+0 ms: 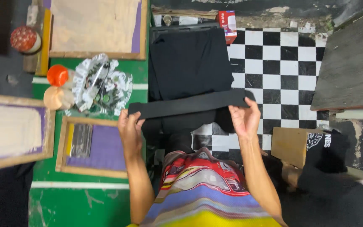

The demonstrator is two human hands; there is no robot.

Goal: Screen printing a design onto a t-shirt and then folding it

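Hands at each end of a folded black cloth (188, 105), held as a taut horizontal band above a black garment pile (188, 63). Left hand (130, 129) pinches the left end, fingers curled shut on the fabric. Right hand (243, 117) grips the right end, thumb over the top edge, palm partly open. Pile sits where the green floor (72, 201) meets the chequered floor (290, 63).

Risk: the fold may slip or sag in the middle if either pinch loosens. The plastic wrapper (99, 86) and orange-capped bottle (57, 75) lie just beside the left hand; a wide swing could knock them.
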